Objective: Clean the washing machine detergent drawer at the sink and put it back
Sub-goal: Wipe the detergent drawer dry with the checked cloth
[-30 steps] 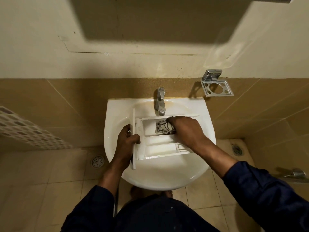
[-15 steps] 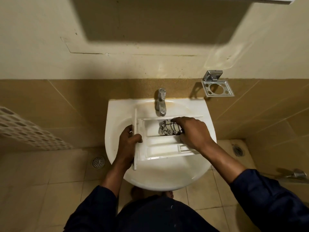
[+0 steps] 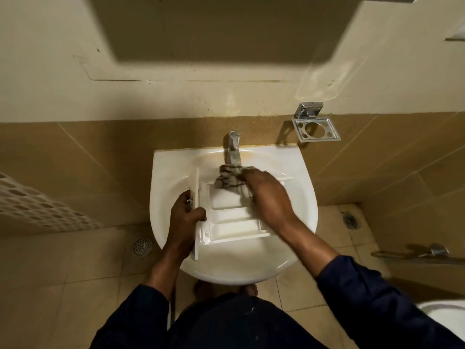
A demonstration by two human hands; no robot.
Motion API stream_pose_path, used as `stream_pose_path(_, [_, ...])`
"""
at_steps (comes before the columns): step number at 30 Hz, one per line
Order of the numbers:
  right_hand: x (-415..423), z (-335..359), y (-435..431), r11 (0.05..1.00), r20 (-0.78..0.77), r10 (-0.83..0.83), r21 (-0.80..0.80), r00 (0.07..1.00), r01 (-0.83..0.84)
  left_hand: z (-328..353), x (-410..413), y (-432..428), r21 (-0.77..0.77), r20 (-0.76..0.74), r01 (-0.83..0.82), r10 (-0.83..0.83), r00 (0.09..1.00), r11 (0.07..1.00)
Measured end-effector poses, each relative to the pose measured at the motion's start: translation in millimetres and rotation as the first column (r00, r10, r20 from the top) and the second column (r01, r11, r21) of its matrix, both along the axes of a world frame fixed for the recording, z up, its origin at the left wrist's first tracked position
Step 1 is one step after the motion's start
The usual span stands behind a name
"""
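The white detergent drawer (image 3: 232,222) lies across the basin of the white sink (image 3: 299,172), its front panel to the left. My left hand (image 3: 185,217) grips that front panel at its left side. A grey striped cloth (image 3: 230,180) is bunched in my right hand (image 3: 270,197), which holds it just above the drawer's far compartment, right under the spout of the chrome tap (image 3: 234,149). The drawer's right end is hidden beneath my right hand and wrist.
A chrome soap holder (image 3: 315,128) is fixed to the tiled wall right of the tap. Floor drains (image 3: 142,246) lie on the tiled floor either side of the sink. A metal rail (image 3: 422,255) sticks out at the right, and a white fixture (image 3: 445,316) shows at bottom right.
My right hand has lifted the cloth out of the far compartment up toward the tap spout. The left hand keeps its grip on the drawer's front panel.
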State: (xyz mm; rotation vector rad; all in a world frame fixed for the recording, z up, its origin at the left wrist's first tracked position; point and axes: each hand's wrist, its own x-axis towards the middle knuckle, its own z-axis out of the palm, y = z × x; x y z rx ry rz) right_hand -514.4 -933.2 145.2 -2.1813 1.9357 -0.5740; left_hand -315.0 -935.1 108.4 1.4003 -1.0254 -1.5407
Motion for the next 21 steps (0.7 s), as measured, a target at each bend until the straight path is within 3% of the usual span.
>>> stream_pose_path(4, [-53.2, -7.9, 4.1, 0.969, -0.016, -0.236, 0.070, 0.972, 0.237, -1.8, 9.6, 1.0, -0.025, 0.008, -0.021, 0.021, 1.000, 0.999])
stream_pose_path(7, [-45.7, -11.0, 6.3, 0.950, -0.035, -0.309, 0.037, 0.950, 0.311, 0.8, 2.9, 3.2, -0.030, -0.022, -0.029, 0.028, 0.999, 0.999])
stream_pose_path(9, [-16.4, -12.5, 10.6, 0.969, -0.009, -0.245, -0.025, 0.969, 0.245, 2.3, -3.3, 1.7, -0.021, -0.047, -0.038, 0.037, 0.998, 0.999])
stream_pose_path(14, [45.4, -13.9, 22.5, 0.988, 0.038, 0.113, -0.107, 0.993, -0.109, 1.3, -14.4, -4.3, -0.065, -0.077, -0.007, 0.002, 0.997, 0.998])
stream_pose_path(18, [20.7, -12.5, 24.6, 0.966, 0.055, 0.244, 0.070, 0.968, -0.248, 1.7, -2.2, -9.0, -0.090, -0.085, -0.043, 0.035, 0.996, 0.995])
stream_pose_path(21, [-14.0, -5.3, 8.9, 0.954, -0.071, 0.125, 0.284, 0.990, -0.100, 3.7, 6.3, -6.3, -0.129, -0.019, 0.006, -0.009, 1.000, 0.992])
